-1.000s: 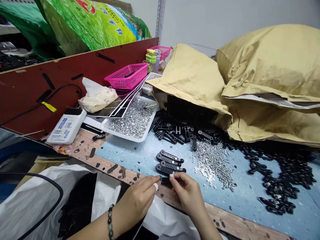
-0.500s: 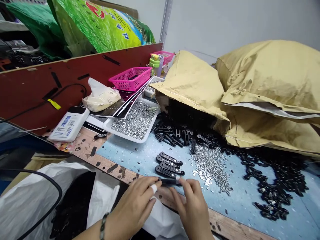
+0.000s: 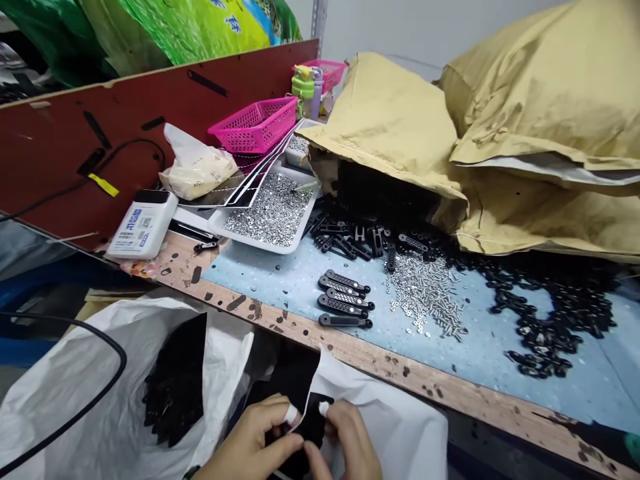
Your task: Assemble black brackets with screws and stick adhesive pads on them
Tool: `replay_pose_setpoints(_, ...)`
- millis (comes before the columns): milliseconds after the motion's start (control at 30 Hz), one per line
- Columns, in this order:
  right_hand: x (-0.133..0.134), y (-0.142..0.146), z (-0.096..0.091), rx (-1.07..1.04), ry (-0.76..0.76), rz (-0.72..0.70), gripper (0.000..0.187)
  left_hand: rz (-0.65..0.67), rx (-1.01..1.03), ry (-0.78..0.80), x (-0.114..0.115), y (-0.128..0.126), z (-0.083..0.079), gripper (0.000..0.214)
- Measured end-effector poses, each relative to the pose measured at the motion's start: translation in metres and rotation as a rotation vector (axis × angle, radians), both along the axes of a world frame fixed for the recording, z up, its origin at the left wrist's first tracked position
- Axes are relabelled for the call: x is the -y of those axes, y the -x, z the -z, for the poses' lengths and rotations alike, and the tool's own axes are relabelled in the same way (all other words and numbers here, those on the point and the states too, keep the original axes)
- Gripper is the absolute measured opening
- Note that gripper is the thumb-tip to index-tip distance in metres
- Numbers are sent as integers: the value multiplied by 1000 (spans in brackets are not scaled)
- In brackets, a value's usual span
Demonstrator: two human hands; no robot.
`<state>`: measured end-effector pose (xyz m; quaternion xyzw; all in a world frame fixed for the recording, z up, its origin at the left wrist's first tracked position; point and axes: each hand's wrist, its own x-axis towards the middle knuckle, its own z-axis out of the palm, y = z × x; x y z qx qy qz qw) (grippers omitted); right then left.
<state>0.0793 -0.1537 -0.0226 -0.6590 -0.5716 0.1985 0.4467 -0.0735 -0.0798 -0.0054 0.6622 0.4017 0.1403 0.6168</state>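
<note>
Tan kraft paper sacks slump along the back of the counter, and a white woven sack lies open below its near edge, with black parts heaped inside. On the blue mat, a white tray holds silver washers, and a loose spill of screws lies beside four black slotted bars, set side by side near the counter's wooden front edge. Your left hand and right hand work low over the white sack, just past that edge, around a black piece. Your taped fingertips are narrowly spaced at it, though whether they grip it is hidden. Keep your pinch short and close to the piece, so its black surface stays in view against the white.
</note>
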Motion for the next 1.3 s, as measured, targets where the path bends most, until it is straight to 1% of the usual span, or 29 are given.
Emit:
replay_pose_setpoints(100, -2, -2, -11, -7, -10, 15, 21, 6, 107, 82, -2, -5, -8, 18)
replay_pose_setpoints(167, -1, -2, -15, -7, -14, 13, 25, 6, 146, 113, -1, -8, -10, 19)
replay_pose_setpoints(333, 4, 1, -16, -34, -15, 9, 33, 22, 237, 194, 5, -18, -11, 14)
replay_pose_setpoints(400, 4, 2, -16, -61, 6, 14, 31, 26, 268, 190, 6, -19, -12, 13)
replay_pose_setpoints(467, 2, 2, -18, -109, 55, 0, 23, 30, 277, 167, 8, -19, -13, 14)
replay_pose_setpoints(533, -1, 1, -21, -166, 98, -45, 16, 28, 265, 133, 10, -17, -11, 16)
replay_pose_setpoints(600, -5, -2, -24, -208, 106, -87, 18, 3, 231, 87, 12, -13, -5, 17)
replay_pose_setpoints(667, -9, -8, -26, -231, 107, -83, 20, -25, 166, 40, 15, -6, 3, 20)
replay_pose_setpoints(733, -13, -18, -30, -243, 127, 0, 22, -63, 65, -4, 16, 5, 10, 21)
replay_pose_setpoints(800, -17, -30, -33, -225, 123, 133, 24, -146, -41, -85, 14, 17, 10, 24)
replay_pose_setpoints(833, -19, -36, -35, -193, 94, 186, 25, -203, -79, -136, 12, 22, 7, 30)
replay_pose_setpoints(867, -22, -41, -37, -140, 41, 211, 25, -251, -93, -179, 8, 25, 1, 33)
replay_pose_setpoints(900, -25, -44, -39, -67, -32, 201, 26, -264, -80, -194, 5, 26, -7, 31)
replay_pose_setpoints(933, -29, -45, -40, 18, -118, 161, 28, -231, -44, -161, 1, 25, -15, 28)
replay_pose_setpoints(1000, -37, -43, -42, 189, -271, 41, 32, -66, 74, 14, -8, 14, -33, 36)
replay_pose_setpoints(1033, -42, -40, -42, 256, -311, -8, 34, -6, 124, 105, -13, 6, -39, 38)
replay_pose_setpoints(1067, -46, -36, -41, 304, -316, -36, 37, 15, 167, 153, -17, -3, -44, 37)
replay_pose_setpoints(1100, -49, -33, -39, 340, -291, -45, 42, -4, 196, 149, -21, -12, -47, 33)
replay_pose_setpoints(1167, -52, -31, -35, 390, -179, -51, 53, -110, 222, 56, -29, -27, -48, 27)
replay_pose_setpoints(1200, -53, -32, -33, 397, -114, -59, 55, -162, 222, 3, -33, -32, -47, 26)
replay_pose_setpoints(1233, -53, -35, -32, 382, -59, -72, 54, -200, 216, -36, -36, -35, -45, 27)
replay_pose_setpoints(1300, -54, -41, -33, 293, -5, -100, 44, -200, 196, -79, -42, -36, -42, 29)
